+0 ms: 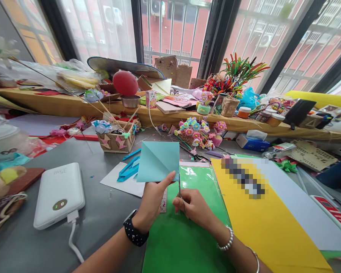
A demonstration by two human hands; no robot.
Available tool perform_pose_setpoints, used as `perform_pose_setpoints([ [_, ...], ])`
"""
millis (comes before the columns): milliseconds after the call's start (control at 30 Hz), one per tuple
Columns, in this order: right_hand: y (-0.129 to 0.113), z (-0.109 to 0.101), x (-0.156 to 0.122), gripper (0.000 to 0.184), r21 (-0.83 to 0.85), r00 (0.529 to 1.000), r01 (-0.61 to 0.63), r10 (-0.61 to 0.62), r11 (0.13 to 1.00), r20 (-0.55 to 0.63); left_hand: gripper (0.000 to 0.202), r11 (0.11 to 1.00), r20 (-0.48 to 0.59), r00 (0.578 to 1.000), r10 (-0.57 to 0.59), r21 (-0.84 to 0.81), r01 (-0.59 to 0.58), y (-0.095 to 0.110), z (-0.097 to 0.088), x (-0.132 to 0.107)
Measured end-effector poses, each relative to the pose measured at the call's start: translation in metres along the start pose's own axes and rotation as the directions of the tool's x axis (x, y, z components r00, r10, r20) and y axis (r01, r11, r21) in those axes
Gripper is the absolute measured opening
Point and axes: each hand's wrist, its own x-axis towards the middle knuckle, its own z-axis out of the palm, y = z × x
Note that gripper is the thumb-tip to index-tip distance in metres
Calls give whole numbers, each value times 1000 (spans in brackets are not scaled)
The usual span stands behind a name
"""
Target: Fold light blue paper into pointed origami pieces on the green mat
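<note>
My left hand (156, 195) pinches the lower right part of a light blue sheet of paper (157, 161), thumb in front. The sheet is held up facing me, with a diagonal crease across it. Scissors (180, 189) are in my right hand (191, 206), fingers closed round the handles. Their blades point upward along the paper's right edge; whether they touch the paper I cannot tell. Below both hands lies a glossy green folder (184, 242). Behind the sheet, folded blue paper strips (127, 168) rest on a white sheet (110, 179).
A white power bank (59, 193) with its cable lies left. Behind are a basket (116, 140) and colourful crocheted flowers (196, 131). Yellow paper (261, 223) covers the right side. A blue tissue pack (252, 142) and a crowded ledge (165, 115) stand farther back.
</note>
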Motion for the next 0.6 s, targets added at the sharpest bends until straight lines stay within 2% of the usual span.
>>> perform_pose_setpoints([
  [300,-1,0,0,62,37,999,-28,29,999,-19,26,998,-31,998,-47,33,48,2,1,0],
  [433,0,0,1,63,51,999,-26,28,998,-25,25,999,-54,998,-32,29,34,3,3,-1],
  [600,0,-1,0,62,56,998,-55,57,997,-31,25,995,-98,992,-76,60,82,4,4,-1],
])
